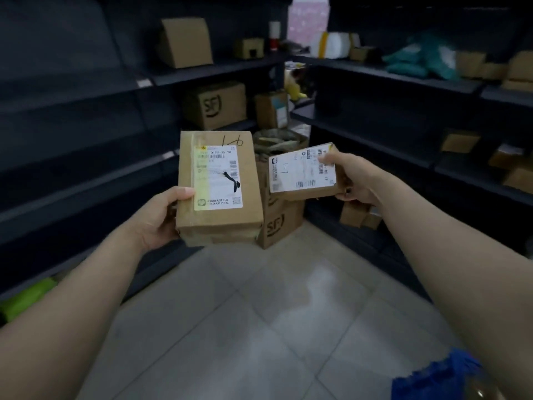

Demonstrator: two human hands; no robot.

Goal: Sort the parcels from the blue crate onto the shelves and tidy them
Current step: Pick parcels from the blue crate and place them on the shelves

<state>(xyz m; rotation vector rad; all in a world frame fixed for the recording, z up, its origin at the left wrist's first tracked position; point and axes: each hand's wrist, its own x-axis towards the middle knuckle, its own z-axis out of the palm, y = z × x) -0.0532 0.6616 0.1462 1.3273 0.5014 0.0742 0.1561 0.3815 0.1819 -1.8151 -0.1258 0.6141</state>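
So my left hand [161,217] has thumb and fingers wrapped round the bigger box [222,223], label facing me, and my right hand [356,180] is pinching the smaller flat box [300,174] by its right edge, just beside the first. Both are up in the air over the tiled floor [259,327], shelves [375,73] either side, blue crate [435,376] at bottom right

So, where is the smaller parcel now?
In the head view the smaller parcel is right of centre, gripped by the right hand, beside the larger parcel in the left hand.
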